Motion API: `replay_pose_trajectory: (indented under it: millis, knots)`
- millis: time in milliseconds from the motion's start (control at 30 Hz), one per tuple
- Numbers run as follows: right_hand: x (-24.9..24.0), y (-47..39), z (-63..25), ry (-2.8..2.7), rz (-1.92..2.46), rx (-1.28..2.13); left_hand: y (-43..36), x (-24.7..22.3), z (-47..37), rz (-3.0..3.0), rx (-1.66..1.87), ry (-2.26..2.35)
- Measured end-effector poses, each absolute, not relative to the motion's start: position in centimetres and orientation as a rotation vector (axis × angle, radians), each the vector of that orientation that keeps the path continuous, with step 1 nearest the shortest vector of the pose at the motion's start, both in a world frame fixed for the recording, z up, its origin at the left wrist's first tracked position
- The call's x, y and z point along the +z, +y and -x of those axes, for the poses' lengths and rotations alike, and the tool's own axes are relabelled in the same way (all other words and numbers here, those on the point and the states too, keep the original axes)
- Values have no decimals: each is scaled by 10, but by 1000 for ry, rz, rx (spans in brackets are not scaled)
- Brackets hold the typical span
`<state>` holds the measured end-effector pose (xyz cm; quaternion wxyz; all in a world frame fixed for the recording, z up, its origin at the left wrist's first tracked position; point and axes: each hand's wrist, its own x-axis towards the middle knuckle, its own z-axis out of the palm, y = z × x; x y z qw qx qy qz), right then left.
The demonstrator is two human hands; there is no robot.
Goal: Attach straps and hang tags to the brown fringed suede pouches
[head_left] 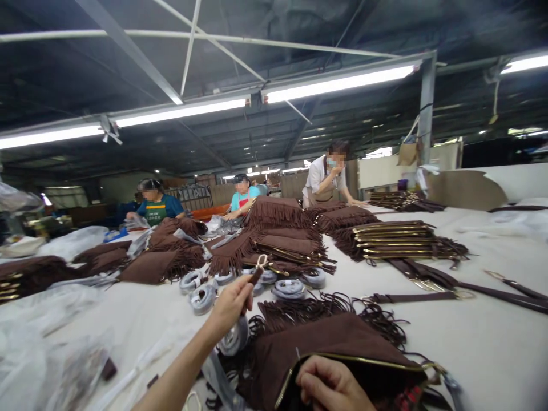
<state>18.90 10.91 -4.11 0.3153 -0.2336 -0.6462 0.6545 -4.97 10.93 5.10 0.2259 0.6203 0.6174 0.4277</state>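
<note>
My left hand (234, 299) is raised over the table, fingers closed round a short dark brown strap end with a gold metal buckle (262, 262). Below and to the right lies a dark brown fringed bag (317, 337), its gold-toothed zipper (363, 359) undone and its mouth gaping towards me. At that mouth is my right hand (327, 383), its fingers curled together; whatever they pinch is hidden. Something red (409, 397) shows inside the bag's right end. Plastic-wrapped strap coils (289, 289) sit just beyond my left hand.
Stacked fringed bags (282, 240) rise mid-table, with a pile of gold-zippered pouches (394, 240) to their right. Loose brown straps (428, 297) lie at right. Clear plastic bags (64, 365) cover the near left. Several co-workers stand across the table, one a person in white (319, 180).
</note>
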Motion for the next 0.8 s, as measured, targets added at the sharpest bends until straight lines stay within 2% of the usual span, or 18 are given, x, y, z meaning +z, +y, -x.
replay_pose_trajectory:
  millis: [133,333,800]
  knots:
    - [-35,105,-191,-1651,575,1699,75,37,8,-1901,1112,1647]
    - [-33,99,-196,-1636,534,1708,59,29,-24,-2011,967,1901]
    - [-33,100,-191,-1456,541,1805,51,16,-26,-2307,993,1860]
